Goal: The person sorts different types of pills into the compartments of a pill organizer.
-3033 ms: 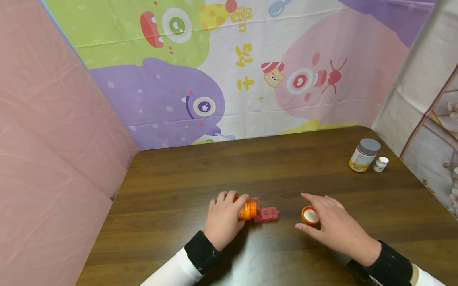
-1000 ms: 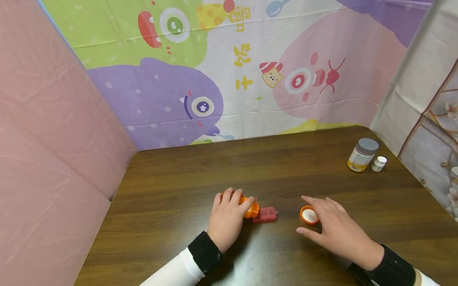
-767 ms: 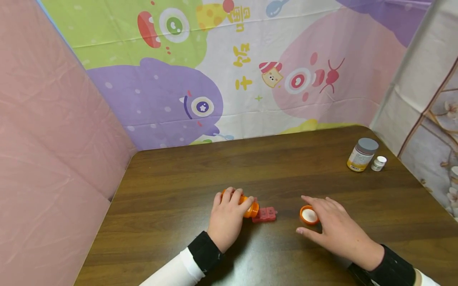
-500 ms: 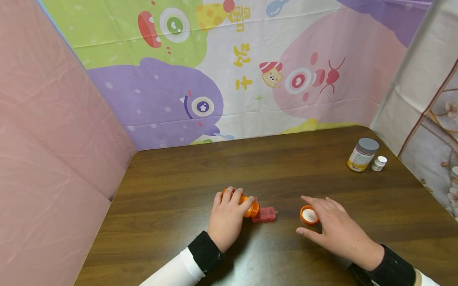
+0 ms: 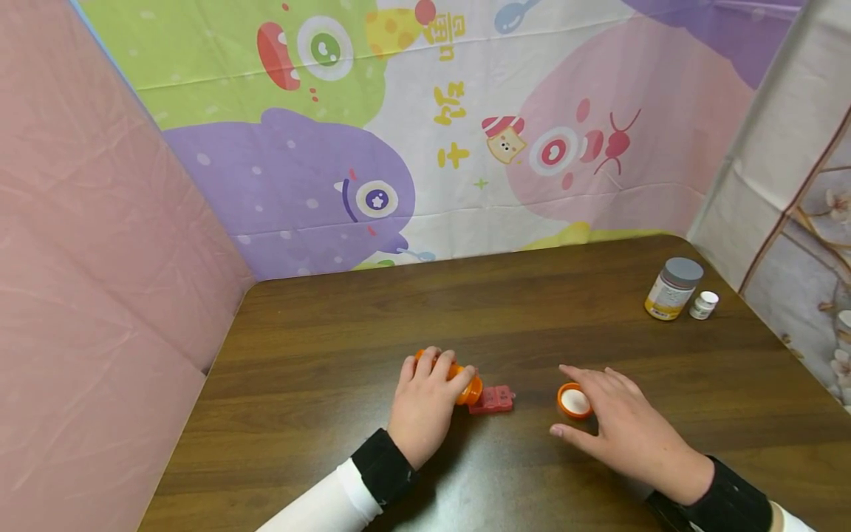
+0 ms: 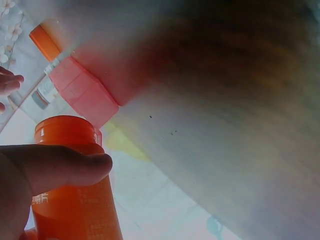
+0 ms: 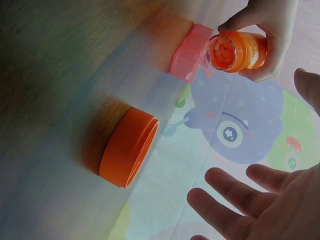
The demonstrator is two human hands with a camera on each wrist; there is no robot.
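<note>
My left hand (image 5: 424,406) grips an orange pill bottle (image 5: 469,389), tipped with its uncapped mouth over the left end of a red pill organizer (image 5: 495,399). In the right wrist view, several pale pills (image 7: 223,52) show inside the bottle's mouth. The thumb lies across the bottle below its neck in the left wrist view. Near the orange cap (image 5: 575,401), my right hand (image 5: 628,425) is spread with fingers apart and holds nothing. That cap lies on the table with its white inner side facing up. The bottle and hand hide part of the organizer.
A large jar with a grey lid (image 5: 674,289) and a small white bottle (image 5: 704,304) stand at the table's back right. The brown wooden table (image 5: 346,318) ends at a cartoon-printed cloth (image 5: 459,177) behind; a pink cloth (image 5: 100,318) hangs at the left.
Since the earliest frame, my left hand has shifted slightly right and turned, tilting the bottle's mouth further down toward the organizer. My right hand and the cap have stayed almost still.
</note>
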